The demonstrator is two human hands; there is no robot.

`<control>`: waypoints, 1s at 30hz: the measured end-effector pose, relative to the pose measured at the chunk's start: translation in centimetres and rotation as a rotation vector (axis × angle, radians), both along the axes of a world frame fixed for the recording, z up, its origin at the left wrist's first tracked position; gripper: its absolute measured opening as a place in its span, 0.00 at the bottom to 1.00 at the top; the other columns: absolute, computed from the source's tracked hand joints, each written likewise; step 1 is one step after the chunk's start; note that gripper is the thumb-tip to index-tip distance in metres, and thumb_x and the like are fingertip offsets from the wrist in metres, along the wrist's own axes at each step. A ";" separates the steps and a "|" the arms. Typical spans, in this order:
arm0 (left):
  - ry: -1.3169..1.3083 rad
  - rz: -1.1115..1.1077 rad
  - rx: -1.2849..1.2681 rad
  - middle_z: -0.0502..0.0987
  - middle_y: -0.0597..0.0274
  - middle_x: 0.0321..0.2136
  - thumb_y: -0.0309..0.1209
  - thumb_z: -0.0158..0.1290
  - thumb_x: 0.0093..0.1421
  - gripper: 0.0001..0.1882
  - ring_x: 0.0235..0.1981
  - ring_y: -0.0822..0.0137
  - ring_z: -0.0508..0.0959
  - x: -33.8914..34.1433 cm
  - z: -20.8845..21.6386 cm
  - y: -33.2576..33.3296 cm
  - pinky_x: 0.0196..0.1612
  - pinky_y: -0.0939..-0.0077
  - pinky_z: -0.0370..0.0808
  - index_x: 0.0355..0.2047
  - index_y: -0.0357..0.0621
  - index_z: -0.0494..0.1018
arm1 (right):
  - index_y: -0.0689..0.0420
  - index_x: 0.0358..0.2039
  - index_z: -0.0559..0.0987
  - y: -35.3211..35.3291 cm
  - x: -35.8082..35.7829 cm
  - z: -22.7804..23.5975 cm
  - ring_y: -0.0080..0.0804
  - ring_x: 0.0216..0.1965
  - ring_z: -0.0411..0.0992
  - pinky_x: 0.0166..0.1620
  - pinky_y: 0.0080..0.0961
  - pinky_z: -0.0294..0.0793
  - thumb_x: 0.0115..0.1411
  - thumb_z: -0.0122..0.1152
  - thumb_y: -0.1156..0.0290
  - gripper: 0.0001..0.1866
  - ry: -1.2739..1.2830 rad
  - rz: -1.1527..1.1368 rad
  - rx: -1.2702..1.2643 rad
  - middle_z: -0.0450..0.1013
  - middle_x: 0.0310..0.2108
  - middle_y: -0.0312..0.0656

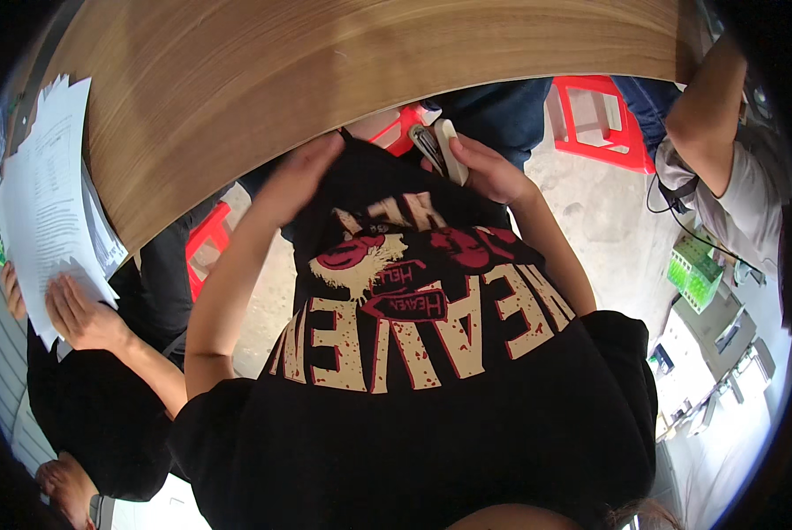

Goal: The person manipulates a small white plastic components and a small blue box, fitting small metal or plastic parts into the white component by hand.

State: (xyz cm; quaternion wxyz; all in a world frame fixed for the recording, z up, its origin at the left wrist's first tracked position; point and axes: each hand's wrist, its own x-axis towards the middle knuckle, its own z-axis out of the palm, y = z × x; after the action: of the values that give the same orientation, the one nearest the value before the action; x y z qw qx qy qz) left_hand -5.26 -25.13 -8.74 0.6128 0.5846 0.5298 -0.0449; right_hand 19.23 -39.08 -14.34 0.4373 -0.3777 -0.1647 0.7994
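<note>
Right now we hold a stapler [451, 152] in our right hand [499, 177], out in the air between the shirt [431, 442] we wear and the near edge of the desk [369, 53]. The grip there is narrow, closed about the stapler's pale arm, with the thumb lying along it; a metal arm leans away on the left, so the two stand apart in a V at the top. Our left hand [303, 181] is blurred, just beside the desk's edge and the dark cloth of the shirt, and we cannot tell whether its grip pinches anything. The shirt is black, with cream and dark red print across the front. To our left, another person's hand [82, 314] holds a thick sheaf of papers [47, 194] upright near the desk's corner, the sheets slightly fanned; that person also wears black. Past the stapler we see blue trousers [502, 115] below the desk, a red stool [606, 148] on the pale floor [581, 221], and more red plastic to the left. At our right, a person in a grey top [758, 203] bends an arm up by the desk, near a thin black cord [674, 208] and a green crate [698, 278].
</note>
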 end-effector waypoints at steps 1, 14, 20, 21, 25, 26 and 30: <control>0.001 0.001 0.001 0.71 0.53 0.51 0.46 0.45 0.64 0.26 0.53 0.64 0.69 0.2 -0.7 0.8 0.57 0.76 0.61 0.52 0.34 0.68 | 0.57 0.59 0.61 0.1 -0.1 0.1 0.26 0.48 0.68 0.51 0.22 0.65 0.66 0.43 0.51 0.29 0.001 0.001 0.001 0.69 0.48 0.40; -0.327 -0.406 -0.244 0.75 0.64 0.40 0.39 0.55 0.58 0.18 0.42 0.73 0.72 7.8 -3.5 1.8 0.48 0.79 0.67 0.43 0.38 0.74 | 0.59 0.52 0.67 -0.9 5.7 3.4 0.19 0.37 0.63 0.43 0.16 0.63 0.66 0.43 0.50 0.26 -0.280 -0.322 0.034 0.67 0.33 0.32; -0.537 -0.108 0.128 0.77 0.63 0.34 0.39 0.57 0.57 0.15 0.35 0.71 0.74 8.2 -3.8 1.1 0.39 0.78 0.71 0.38 0.40 0.76 | 0.60 0.56 0.65 0.0 5.6 5.2 0.20 0.39 0.65 0.44 0.16 0.64 0.65 0.49 0.56 0.25 -0.637 -0.111 0.235 0.69 0.36 0.34; -0.545 -0.102 0.133 0.77 0.63 0.34 0.39 0.57 0.57 0.15 0.35 0.71 0.74 8.2 -3.9 1.0 0.39 0.78 0.71 0.38 0.40 0.76 | 0.60 0.57 0.64 0.2 5.6 5.2 0.21 0.39 0.66 0.44 0.17 0.65 0.64 0.51 0.58 0.26 -0.659 -0.079 0.210 0.69 0.37 0.34; -0.480 -0.057 0.225 0.77 0.65 0.32 0.38 0.55 0.58 0.13 0.35 0.72 0.75 7.8 -1.3 0.9 0.39 0.79 0.70 0.36 0.41 0.76 | 0.64 0.60 0.59 1.7 5.0 6.5 0.24 0.38 0.67 0.44 0.21 0.67 0.62 0.54 0.58 0.31 -0.626 0.070 0.264 0.69 0.38 0.38; -0.394 -0.191 0.075 0.77 0.65 0.33 0.38 0.55 0.58 0.13 0.35 0.71 0.75 7.5 -0.4 1.1 0.40 0.79 0.70 0.35 0.42 0.76 | 0.63 0.60 0.61 1.7 5.2 6.4 0.27 0.41 0.68 0.47 0.24 0.68 0.61 0.56 0.60 0.31 -0.570 0.097 0.230 0.70 0.43 0.40; -0.435 -0.289 0.149 0.76 0.69 0.33 0.32 0.56 0.58 0.09 0.37 0.74 0.73 6.4 0.6 1.0 0.44 0.78 0.68 0.35 0.39 0.75 | 0.60 0.59 0.64 3.3 5.4 8.0 0.31 0.49 0.69 0.48 0.27 0.69 0.57 0.61 0.65 0.31 -0.730 0.323 0.365 0.69 0.52 0.43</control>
State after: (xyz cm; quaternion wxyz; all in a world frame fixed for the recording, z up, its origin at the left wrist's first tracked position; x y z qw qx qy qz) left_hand 1.09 -24.15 -8.16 0.6546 0.6937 0.2985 0.0339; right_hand 24.59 -35.77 -6.29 0.2793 -0.5216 -0.5039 0.6293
